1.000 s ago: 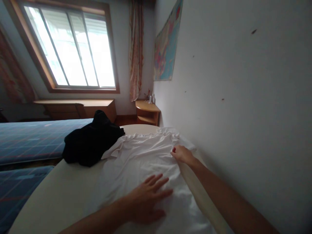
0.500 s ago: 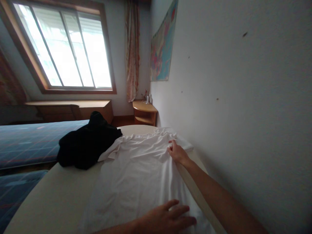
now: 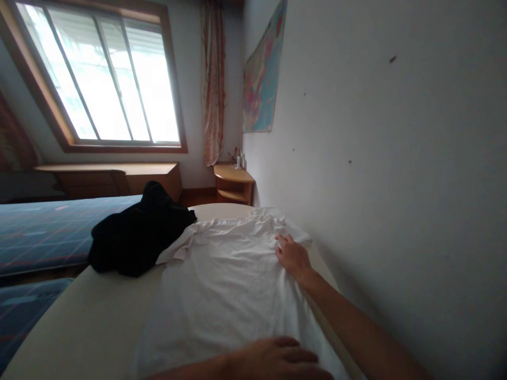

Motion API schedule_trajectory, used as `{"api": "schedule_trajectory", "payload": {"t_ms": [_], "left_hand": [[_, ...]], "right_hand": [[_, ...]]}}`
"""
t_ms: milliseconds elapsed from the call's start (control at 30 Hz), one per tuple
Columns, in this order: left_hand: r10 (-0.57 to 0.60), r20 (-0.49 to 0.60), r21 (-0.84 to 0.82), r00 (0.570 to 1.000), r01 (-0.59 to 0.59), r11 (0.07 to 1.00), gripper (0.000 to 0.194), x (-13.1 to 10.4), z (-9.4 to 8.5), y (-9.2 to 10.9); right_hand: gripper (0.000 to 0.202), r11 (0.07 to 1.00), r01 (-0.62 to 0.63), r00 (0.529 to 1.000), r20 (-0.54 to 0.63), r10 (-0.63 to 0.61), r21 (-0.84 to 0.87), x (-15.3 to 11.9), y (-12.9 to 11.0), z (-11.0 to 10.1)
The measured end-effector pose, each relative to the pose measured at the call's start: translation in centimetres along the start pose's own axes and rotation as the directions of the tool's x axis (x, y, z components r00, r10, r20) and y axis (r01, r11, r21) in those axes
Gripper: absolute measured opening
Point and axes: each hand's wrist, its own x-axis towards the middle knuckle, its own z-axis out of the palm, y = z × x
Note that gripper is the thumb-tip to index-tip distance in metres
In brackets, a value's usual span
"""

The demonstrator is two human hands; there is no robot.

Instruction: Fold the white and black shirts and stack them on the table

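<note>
A white T-shirt (image 3: 225, 285) lies spread out with its collar at the far end, its fabric lightly wrinkled. My left hand (image 3: 273, 361) rests palm down over the lower part of the shirt, fingers stretched out and holding nothing; the bottom of the frame cuts it off. Close below the right sleeve, my right hand (image 3: 293, 258) touches the shirt's right edge. Its fingers are slightly bent and a little apart on the cloth, with the thumb partly hidden.
The shirt lies on a cream round-edged table (image 3: 106, 311). A black garment (image 3: 142, 232) is heaped at the table's left, beside a blue plaid mattress (image 3: 47, 227). A white wall (image 3: 376, 211) runs along the right. Farther back stands a wooden corner shelf (image 3: 233, 173).
My right hand has slid slightly toward me along the shirt's right edge. My left hand has shifted lower and a little to the right. The view has turned slightly.
</note>
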Motion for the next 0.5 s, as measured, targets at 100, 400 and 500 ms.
{"api": "schedule_trajectory", "payload": {"t_ms": [100,400,500], "left_hand": [[-0.293,0.054,-0.213,0.955,0.298,0.931,0.041,-2.7,-2.8,-2.5],[-0.998,0.014,0.156,0.065,0.986,0.066,0.04,-11.9,-0.8,-10.6],[-0.996,0.074,0.192,-0.055,0.981,-0.04,0.044,-12.4,-0.4,-12.3]], "right_hand": [[0.033,0.993,0.122,0.99,-0.065,-0.121,-0.001,-0.9,-1.3,-0.1],[0.034,0.953,0.239,0.967,0.043,-0.251,0.187,-2.0,-6.8,3.8],[0.036,0.968,0.196,0.976,0.064,-0.208,0.159,-1.0,-7.9,4.6]]}}
